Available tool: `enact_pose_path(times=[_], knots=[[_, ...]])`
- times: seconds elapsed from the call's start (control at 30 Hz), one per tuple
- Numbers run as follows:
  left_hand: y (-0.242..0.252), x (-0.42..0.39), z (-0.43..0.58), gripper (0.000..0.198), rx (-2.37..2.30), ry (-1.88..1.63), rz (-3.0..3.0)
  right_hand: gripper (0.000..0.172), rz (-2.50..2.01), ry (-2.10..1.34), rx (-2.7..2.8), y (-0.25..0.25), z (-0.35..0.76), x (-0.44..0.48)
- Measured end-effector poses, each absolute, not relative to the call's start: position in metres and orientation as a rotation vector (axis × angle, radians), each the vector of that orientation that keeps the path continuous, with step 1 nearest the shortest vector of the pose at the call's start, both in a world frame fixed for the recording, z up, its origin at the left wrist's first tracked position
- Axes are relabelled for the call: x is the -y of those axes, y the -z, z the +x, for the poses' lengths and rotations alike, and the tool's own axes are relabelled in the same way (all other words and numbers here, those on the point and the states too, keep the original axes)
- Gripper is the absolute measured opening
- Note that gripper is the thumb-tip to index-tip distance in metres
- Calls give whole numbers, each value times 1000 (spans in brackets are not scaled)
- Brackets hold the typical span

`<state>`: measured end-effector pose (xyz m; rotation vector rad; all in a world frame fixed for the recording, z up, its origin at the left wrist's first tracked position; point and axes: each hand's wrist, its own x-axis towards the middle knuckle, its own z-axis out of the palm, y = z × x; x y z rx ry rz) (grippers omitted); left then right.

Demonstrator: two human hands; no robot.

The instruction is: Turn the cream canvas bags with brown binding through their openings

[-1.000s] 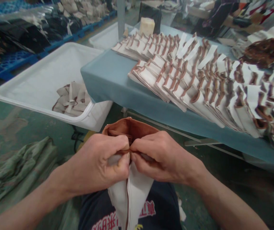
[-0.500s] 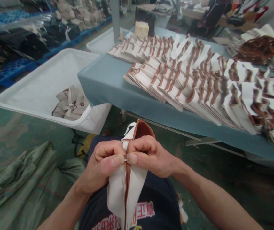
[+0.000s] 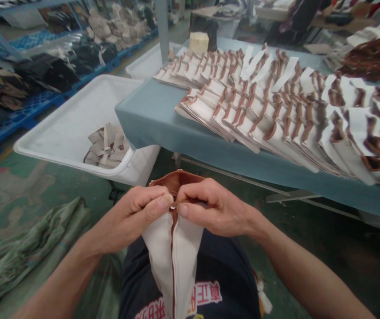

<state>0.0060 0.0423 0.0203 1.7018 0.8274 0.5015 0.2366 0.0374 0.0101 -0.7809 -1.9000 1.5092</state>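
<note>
A white fabric pouch with a brown lining and a brown seam down its middle hangs in front of my lap. My left hand pinches its top edge from the left, fingers closed on the cloth. My right hand pinches the same edge from the right, thumb against my left thumb. The brown rim shows just above my knuckles.
A blue-grey table ahead carries overlapping rows of several similar white-and-brown pouches. A white tub at left holds a few pouches. Green sacking lies on the floor at left. Dark piles sit on blue pallets.
The pouch's brown top, folded narrow half a second ago, is spread wide again above my knuckles. Both hands have stayed pinched on its edge and sit slightly higher.
</note>
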Motion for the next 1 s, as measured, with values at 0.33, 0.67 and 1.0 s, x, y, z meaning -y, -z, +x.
enact_pose_path(times=[0.33, 0.67, 1.0], knots=[[-40, -62, 1, 44, -895, -419, 1917, 33, -803, -1169, 2082, -16, 228, -54], [-51, -87, 8, 31, -1013, -567, 1985, 53, -710, -1140, 2046, -18, 229, -93], [-23, -66, 46, 35, -948, -808, 1610, 62, -775, -1422, 1669, 9, 235, -79]])
